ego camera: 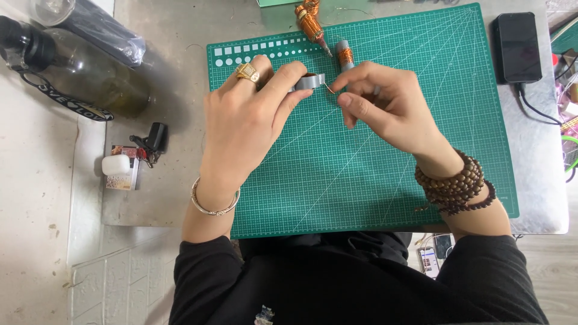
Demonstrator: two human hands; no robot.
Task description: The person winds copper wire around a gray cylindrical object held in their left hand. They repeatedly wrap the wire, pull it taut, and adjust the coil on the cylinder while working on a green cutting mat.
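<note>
Grey metal band w/ thin wire end (pixel 313 81) sits pinched between thumb & forefinger of left hand (pixel 244 123), over upper part of green gridded cutting mat (pixel 385 180). Right hand (pixel 385 105) has fingertips narrowed on the wire's free end, just beside the band. Two grey rods wound w/ copper wire (pixel 328 39) lie on mat just above the hands. Black phone (pixel 516 47) rests near mat's right edge; dark glass bottle (pixel 90 75) well apart at left.
</note>
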